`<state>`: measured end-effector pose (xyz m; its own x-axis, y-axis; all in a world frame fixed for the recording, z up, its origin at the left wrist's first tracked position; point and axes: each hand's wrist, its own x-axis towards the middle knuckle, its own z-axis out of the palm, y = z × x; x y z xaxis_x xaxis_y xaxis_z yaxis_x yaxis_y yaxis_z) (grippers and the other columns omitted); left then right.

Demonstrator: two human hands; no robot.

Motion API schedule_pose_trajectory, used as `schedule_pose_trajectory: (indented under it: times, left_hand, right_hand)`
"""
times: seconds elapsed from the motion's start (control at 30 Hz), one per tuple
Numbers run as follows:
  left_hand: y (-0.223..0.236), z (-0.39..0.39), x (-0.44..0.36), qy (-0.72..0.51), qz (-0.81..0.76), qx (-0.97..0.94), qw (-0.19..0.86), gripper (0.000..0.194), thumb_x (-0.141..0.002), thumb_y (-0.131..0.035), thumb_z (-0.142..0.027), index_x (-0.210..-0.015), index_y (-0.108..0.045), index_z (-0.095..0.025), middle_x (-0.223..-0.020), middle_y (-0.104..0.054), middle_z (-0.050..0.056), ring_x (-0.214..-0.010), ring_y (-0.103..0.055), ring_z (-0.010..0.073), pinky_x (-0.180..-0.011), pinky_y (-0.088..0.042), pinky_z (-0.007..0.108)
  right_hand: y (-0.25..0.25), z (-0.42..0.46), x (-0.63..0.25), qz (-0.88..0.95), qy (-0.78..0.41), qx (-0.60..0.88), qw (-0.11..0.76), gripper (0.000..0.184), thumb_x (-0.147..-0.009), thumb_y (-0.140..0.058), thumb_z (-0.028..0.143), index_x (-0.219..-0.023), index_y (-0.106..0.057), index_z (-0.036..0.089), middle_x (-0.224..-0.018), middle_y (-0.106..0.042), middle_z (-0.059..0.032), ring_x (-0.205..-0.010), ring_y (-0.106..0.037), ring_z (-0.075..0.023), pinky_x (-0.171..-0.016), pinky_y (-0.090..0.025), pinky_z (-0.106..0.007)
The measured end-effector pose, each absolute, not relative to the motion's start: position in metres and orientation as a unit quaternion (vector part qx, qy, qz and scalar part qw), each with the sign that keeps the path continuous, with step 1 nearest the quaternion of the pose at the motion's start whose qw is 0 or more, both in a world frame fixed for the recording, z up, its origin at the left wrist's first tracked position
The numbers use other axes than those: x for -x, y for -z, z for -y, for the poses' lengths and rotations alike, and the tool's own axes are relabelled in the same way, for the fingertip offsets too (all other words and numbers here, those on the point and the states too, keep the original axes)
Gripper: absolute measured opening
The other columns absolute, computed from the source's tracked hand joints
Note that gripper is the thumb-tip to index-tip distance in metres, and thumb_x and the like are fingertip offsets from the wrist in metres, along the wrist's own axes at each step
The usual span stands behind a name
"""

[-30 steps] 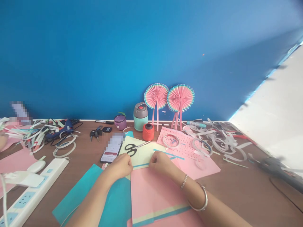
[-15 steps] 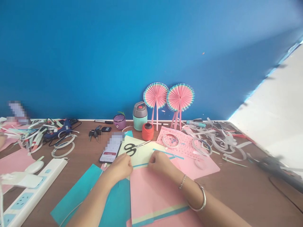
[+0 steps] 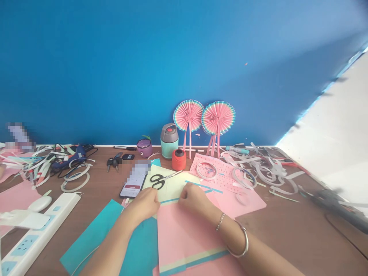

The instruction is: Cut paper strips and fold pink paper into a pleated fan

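A pink sheet of paper with yellow and teal bands along its near edge lies in front of me. At its far left corner is my left hand, fingers curled closed on the edge. My right hand is closed on the same far edge, farther right; its fingertips are mostly hidden. A narrow teal strip shows between the two hands. Beyond them, black-handled scissors rest on a pale yellow sheet. Teal paper lies under my left forearm.
A phone lies left of the scissors. Behind stand a lidded teal container, a red spool and two pleated paper fans. Tape rolls and strips clutter the right. A white power strip sits left, near a glue gun.
The view has shifted very slightly, moving everything a little to the left. Both hands keep their places on the pink paper's far edge.
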<state>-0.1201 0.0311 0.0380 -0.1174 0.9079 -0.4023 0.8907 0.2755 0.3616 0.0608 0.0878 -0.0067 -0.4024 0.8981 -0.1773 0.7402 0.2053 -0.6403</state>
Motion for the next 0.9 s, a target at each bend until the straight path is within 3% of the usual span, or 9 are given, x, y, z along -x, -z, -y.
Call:
schedule_pose_trajectory:
  times: [0.17,0.5,0.67,0.9]
  left_hand:
    - [-0.035,-0.03,0.13,-0.032,-0.743,-0.58,0.333,0.014,-0.071,-0.046,-0.012,-0.077,-0.05,-0.023,-0.073,-0.064,-0.002,-0.067,-0.06,0.0155,-0.049,-0.035,0.022]
    - [-0.044,-0.035,0.123,-0.053,-0.758,-0.562,0.327,0.02,-0.085,-0.033,-0.027,-0.082,-0.053,-0.022,-0.065,-0.063,0.001,-0.067,-0.062,0.0197,-0.054,-0.037,0.026]
    - [-0.042,-0.033,0.112,-0.055,-0.761,-0.589,0.268,0.029,-0.074,-0.054,-0.051,-0.08,-0.05,-0.023,-0.086,-0.065,0.004,-0.084,-0.061,0.0245,-0.061,-0.036,0.027]
    - [-0.041,-0.034,0.105,-0.008,-0.776,-0.584,0.237,0.028,-0.07,-0.061,-0.043,-0.073,-0.042,-0.023,-0.08,-0.063,0.003,-0.085,-0.061,0.0256,-0.06,-0.033,0.028]
  right_hand:
    - [0.008,-0.088,-0.063,0.772,-0.339,0.523,0.124,0.008,-0.058,-0.052,0.007,-0.058,-0.054,0.015,-0.077,-0.061,-0.0036,-0.067,-0.052,-0.0128,-0.054,-0.033,-0.021]
    - [0.007,-0.089,-0.062,0.77,-0.345,0.523,0.121,0.009,-0.057,-0.051,0.006,-0.055,-0.053,0.015,-0.073,-0.061,-0.0029,-0.065,-0.052,-0.0126,-0.053,-0.032,-0.021]
    - [0.006,-0.089,-0.062,0.765,-0.352,0.527,0.118,0.007,-0.059,-0.053,0.009,-0.057,-0.055,0.015,-0.073,-0.062,-0.0036,-0.065,-0.053,-0.0131,-0.053,-0.032,-0.022]
    - [0.004,-0.086,-0.063,0.762,-0.352,0.526,0.135,0.008,-0.06,-0.054,0.007,-0.06,-0.055,0.015,-0.079,-0.061,-0.0032,-0.068,-0.052,-0.0129,-0.057,-0.034,-0.022]
